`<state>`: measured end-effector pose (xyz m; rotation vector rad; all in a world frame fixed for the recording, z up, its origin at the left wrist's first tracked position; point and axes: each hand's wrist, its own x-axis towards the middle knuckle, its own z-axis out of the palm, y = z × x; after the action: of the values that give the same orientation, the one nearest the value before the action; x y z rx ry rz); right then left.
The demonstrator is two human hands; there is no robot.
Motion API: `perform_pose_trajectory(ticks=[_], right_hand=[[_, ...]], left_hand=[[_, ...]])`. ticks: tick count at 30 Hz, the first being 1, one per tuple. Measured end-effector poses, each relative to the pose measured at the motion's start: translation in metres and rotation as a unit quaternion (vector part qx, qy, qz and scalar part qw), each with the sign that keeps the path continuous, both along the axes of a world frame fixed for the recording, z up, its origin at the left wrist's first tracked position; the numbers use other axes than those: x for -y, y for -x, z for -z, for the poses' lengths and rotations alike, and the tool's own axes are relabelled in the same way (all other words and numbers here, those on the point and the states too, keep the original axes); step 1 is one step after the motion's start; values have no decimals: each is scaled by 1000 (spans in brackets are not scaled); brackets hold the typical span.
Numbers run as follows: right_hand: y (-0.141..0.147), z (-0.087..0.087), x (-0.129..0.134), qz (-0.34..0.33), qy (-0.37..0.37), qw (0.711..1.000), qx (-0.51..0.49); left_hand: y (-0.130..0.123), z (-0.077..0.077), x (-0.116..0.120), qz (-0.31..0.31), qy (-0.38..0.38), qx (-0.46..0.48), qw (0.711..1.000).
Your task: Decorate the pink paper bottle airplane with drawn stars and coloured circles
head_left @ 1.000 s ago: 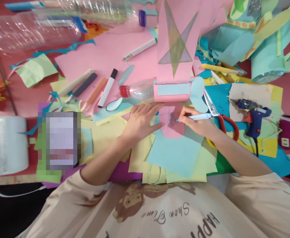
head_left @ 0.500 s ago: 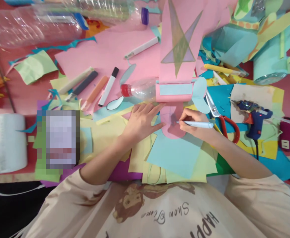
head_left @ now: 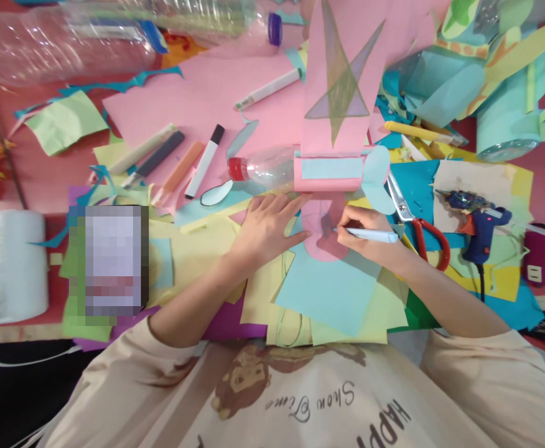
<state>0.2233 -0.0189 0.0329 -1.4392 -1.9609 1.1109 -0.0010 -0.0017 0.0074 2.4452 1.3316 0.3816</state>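
My right hand (head_left: pixel 366 235) is closed around a light blue marker (head_left: pixel 372 235), its tip down on the lower part of a pink paper piece (head_left: pixel 326 246). Fingers spread, my left hand (head_left: pixel 270 230) lies flat at the left side of that paper. The pink piece joins a small clear plastic bottle (head_left: pixel 270 169) with a red cap, which lies sideways just beyond my hands, wrapped in pink and pale blue paper. Rising from its far side is a pink panel (head_left: pixel 314 81) with a drawn purple and olive star. A light blue sheet (head_left: pixel 333 292) lies under the pink piece.
Red-handled scissors (head_left: pixel 428 242) and a blue glue gun (head_left: pixel 484 233) lie to the right. Several markers, including a black-capped marker (head_left: pixel 206 160), are at the left, beyond a pixelated rectangular object (head_left: pixel 114 258). Large plastic bottles (head_left: pixel 62 46) lie at the far left.
The marker and both hands stay in nearly the same place on the pink paper. The whole view has shifted very slightly.
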Motion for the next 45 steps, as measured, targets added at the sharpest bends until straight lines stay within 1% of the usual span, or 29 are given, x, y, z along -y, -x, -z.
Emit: perform_pose_trajectory(ticks=[2,4,8,9,13,14,17,19,25,27,30,32,35,37,41,45], right_hand=[[0,1,0,-28,22,999,-2],[-1,1,0,-39,34,999,-4],[-1,1,0,7,3,1000,-12],[-1,1,0,6,9,1000,-14],[-1,-1,-1,-49,84,995,-16],[-1,-1,-1,-47,87,995,-15],[-1,-1,-1,-1,48,999,-20],[-1,-1,-2,13,35,999,-27],[-2,-3,-3,-50,110,993,-18],[-1,-2,-3,-42,105,993,-23],[-1,0,-3,-2,68,997,-37],[-1,2,-3,11,60,997,-42],[-2,1,-3,-19,99,994,-35],[-2,1,-3,-31,110,993,-33],[-2,2,-3,-1,89,994,-60],[-3,3,-3,-6,97,994,-59]], left_hand=[[0,0,0,1,0,2,1000],[0,0,0,1,0,4,1000],[0,0,1,2,-2,5,1000],[0,0,1,3,-2,5,1000],[0,0,1,2,-1,2,1000],[0,0,1,2,-2,2,1000],[0,0,1,3,-6,6,1000],[0,1,1,2,-8,5,1000],[1,1,0,7,-16,2,1000],[1,1,0,8,-15,1,1000],[1,2,0,5,-10,2,1000],[1,2,0,6,-13,5,1000],[1,2,0,10,-20,8,1000],[1,2,0,7,-19,6,1000],[1,1,1,5,-16,1,1000],[1,1,1,7,-22,2,1000]])
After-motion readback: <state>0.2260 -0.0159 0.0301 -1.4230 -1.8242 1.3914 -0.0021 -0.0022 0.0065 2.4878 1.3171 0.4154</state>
